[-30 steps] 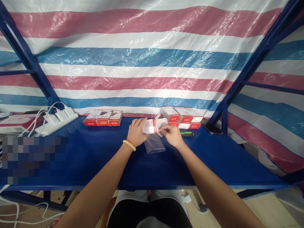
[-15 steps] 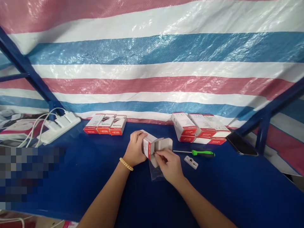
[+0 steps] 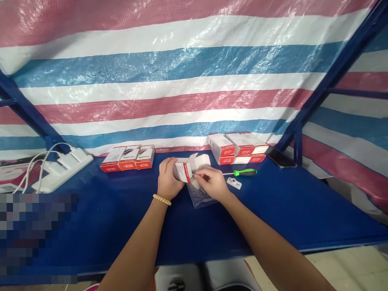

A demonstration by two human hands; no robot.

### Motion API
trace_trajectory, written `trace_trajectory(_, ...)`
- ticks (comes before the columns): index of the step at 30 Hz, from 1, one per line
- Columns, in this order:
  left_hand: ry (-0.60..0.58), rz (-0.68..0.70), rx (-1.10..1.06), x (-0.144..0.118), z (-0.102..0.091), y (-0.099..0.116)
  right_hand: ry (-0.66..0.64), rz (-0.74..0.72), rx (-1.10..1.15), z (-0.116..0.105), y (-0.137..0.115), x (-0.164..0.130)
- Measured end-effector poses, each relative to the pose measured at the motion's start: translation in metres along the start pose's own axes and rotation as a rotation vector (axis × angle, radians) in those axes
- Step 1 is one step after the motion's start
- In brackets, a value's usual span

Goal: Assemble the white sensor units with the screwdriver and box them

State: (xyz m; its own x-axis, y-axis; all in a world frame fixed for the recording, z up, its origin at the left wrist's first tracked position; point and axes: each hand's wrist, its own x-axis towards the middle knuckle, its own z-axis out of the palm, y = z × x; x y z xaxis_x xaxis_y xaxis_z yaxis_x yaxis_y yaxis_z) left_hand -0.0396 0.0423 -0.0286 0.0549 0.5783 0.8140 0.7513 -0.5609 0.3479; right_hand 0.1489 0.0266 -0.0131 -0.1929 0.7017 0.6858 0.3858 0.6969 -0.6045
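Observation:
My left hand (image 3: 168,178) is wrapped round a small white and red cardboard box (image 3: 182,171), tilted above the table with its open end to the right. Flaps stand out from that end. At the opening, the fingers of my right hand (image 3: 213,184) are pinched together; what they grip there is too small to make out. A clear plastic bag (image 3: 200,199) lies beneath the box and my right hand. Just beyond that hand is a screwdriver (image 3: 245,172) with a green and black handle, and close by it a small white plastic piece (image 3: 234,183) with cut-outs.
Three similar boxes (image 3: 129,157) stand in a row at the back left. Several more boxes (image 3: 236,146) are stacked at the back right, beside a black phone (image 3: 281,158). A white power strip (image 3: 65,169) with plugs and cables occupies the left side of the blue table (image 3: 127,226).
The view has shifted, now showing the table's front edge and my lap. The box has turned so more of its printed side shows. Both hands stay at the box.

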Motion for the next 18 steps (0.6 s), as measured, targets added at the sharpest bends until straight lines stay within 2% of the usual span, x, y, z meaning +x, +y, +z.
trace_trajectory(2,-0.005,-0.001,0.012,0.001,0.001,-0.001,-0.002,-0.015,-0.031,0.001,0.005,0.0)
trace_trajectory(6,-0.088,-0.035,0.051,0.006,0.003,0.001,-0.011,-0.033,-0.103,0.002,0.011,0.0)
trace_trajectory(11,-0.134,-0.076,0.018,0.009,0.004,0.008,0.018,-0.014,-0.163,-0.001,0.01,-0.001)
trace_trajectory(15,-0.137,-0.119,-0.042,0.005,0.007,0.011,0.048,0.007,-0.129,-0.007,0.006,-0.001)
trace_trajectory(18,-0.136,-0.132,-0.051,0.003,0.009,0.013,-0.006,0.034,-0.046,-0.013,0.009,-0.002)
